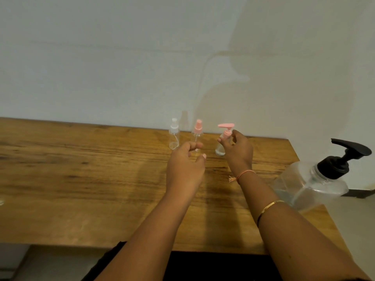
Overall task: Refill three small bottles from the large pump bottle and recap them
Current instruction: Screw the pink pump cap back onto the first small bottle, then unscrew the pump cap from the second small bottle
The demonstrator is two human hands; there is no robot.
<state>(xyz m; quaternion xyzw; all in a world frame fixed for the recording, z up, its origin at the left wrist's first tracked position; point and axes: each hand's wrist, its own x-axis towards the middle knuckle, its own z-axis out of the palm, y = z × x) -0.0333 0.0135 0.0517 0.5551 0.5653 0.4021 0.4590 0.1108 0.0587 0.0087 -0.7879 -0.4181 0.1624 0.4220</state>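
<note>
Three small clear bottles stand in a row at the far edge of the wooden table (81,179). The white-capped spray bottle (174,134) is leftmost, the pink-capped spray bottle (197,134) in the middle, and the pink pump-top bottle (220,148) on the right. My right hand (238,153) pinches the collar of that pink pump top. My left hand (187,165) hovers with curled, parted fingers just in front of the middle bottle, holding nothing. The large clear pump bottle (316,183) with a black pump stands at the table's right edge.
A pale wall (121,57) rises directly behind the bottles. The table's right edge runs close to the large bottle, with floor beyond it. A dark area lies below the table's near edge.
</note>
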